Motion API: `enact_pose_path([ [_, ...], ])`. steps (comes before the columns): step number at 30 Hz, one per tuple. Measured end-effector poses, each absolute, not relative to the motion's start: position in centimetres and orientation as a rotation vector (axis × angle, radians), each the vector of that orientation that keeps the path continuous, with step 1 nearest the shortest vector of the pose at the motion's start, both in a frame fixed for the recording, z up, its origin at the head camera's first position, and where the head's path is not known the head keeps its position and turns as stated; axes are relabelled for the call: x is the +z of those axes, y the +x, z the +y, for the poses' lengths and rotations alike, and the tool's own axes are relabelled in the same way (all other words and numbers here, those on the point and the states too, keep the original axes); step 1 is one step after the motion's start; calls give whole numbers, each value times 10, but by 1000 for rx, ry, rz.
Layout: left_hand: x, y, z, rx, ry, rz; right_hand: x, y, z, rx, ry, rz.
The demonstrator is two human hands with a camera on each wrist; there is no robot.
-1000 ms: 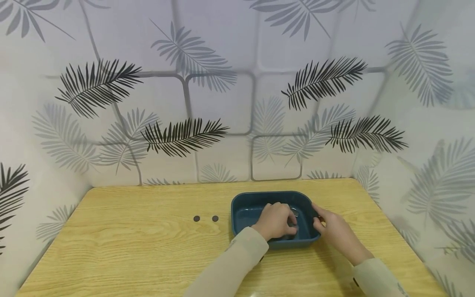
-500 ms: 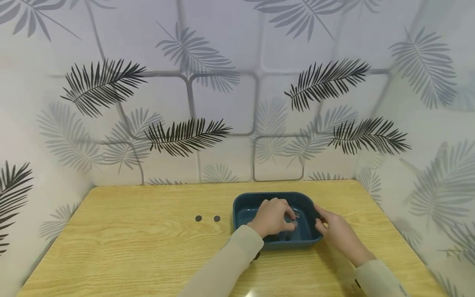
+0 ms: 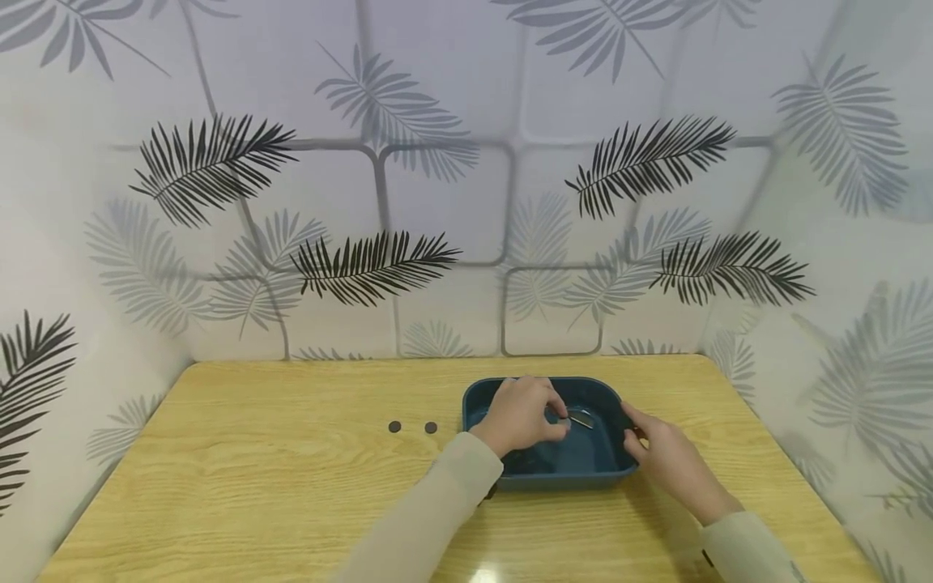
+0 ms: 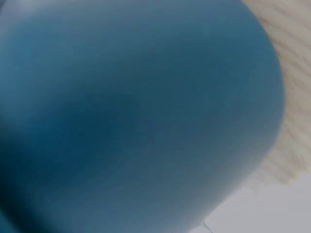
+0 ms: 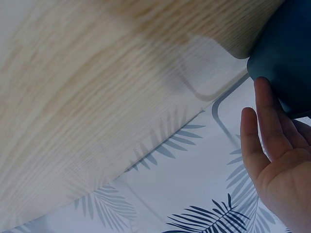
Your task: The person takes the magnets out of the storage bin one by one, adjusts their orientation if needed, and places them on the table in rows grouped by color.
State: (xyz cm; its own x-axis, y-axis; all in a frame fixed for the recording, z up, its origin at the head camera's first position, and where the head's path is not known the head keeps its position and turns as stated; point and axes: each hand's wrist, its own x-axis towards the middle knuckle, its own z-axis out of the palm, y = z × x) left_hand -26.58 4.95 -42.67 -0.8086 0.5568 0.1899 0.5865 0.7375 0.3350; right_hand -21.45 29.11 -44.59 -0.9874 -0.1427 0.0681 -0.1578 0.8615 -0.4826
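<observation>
A dark blue plastic tub [image 3: 601, 453] with rounded corners stands on the table. My left hand [image 3: 516, 417] is over its left inside, thumb and forefinger brought together. A small greyish thing [image 3: 564, 423] shows faintly at their tips, too small to name. Close beyond those fingertips, a thin silvery strip [image 3: 581, 419] lies in the tub. My right hand [image 3: 674, 465] holds the tub's right wall with thumb and fingers; the right wrist view has its fingers [image 5: 272, 126] against the outer wall. Blurred tub wall [image 4: 170, 111] fills most of the left wrist view, with no hand in it.
Two small dark discs [image 3: 394, 427] lie side by side on the wood-grain table [image 3: 255, 470], left of the tub. A leaf-patterned wall covering [image 3: 430, 308] rises behind the table's back edge and on both sides.
My left hand has risen and moved left within the tub, uncovering more of the silvery strip. The right hand keeps its hold on the tub. The view has shifted slightly.
</observation>
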Motion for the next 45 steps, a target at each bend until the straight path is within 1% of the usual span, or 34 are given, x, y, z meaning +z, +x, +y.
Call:
enact_pose_path([
  [19, -418, -271, 9, -563, -850, -2825, -447, -213, 291, 741, 281, -2973],
  [33, -402, -268, -32, -519, -814, -2765, -447, -214, 292, 786, 273, -2991],
  [45, -404, -268, -71, -516, -736, -2739, -448, -215, 292, 788, 263, -3004],
])
